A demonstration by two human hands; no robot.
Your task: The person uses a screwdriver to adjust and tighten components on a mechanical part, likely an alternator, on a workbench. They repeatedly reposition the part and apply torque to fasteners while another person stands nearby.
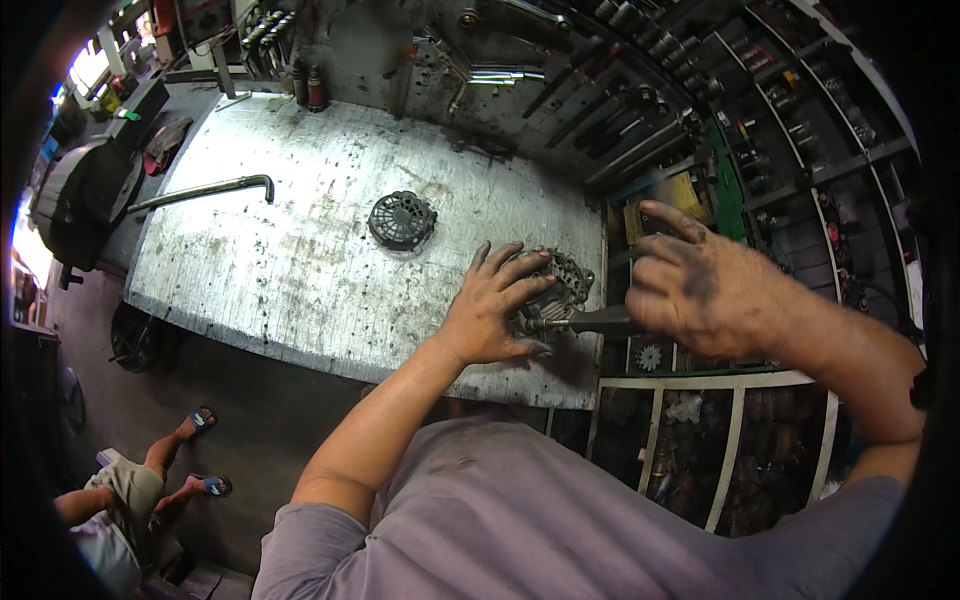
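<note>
My left hand [503,303] lies with its fingers spread over a grey metal machine part [570,280], which looks like an alternator housing, near the right end of the workbench [290,290]. The hand hides much of the part. My right hand [690,285] is curled round a dark tapered tool [600,321], its index finger stretched out. A metal shaft at the tool's front points left, against or close to the housing; the exact contact is hidden. Dark grime marks both hands. Left of them sits a round black slotted cover [401,220].
A bent metal bar [205,190] lies on the bench's left side. Wrenches and pliers [580,110] hang behind. Shelves [800,190] packed with sockets and parts stand at the right, with parts bins [685,440] below. Another person's sandalled feet [200,420] show at lower left.
</note>
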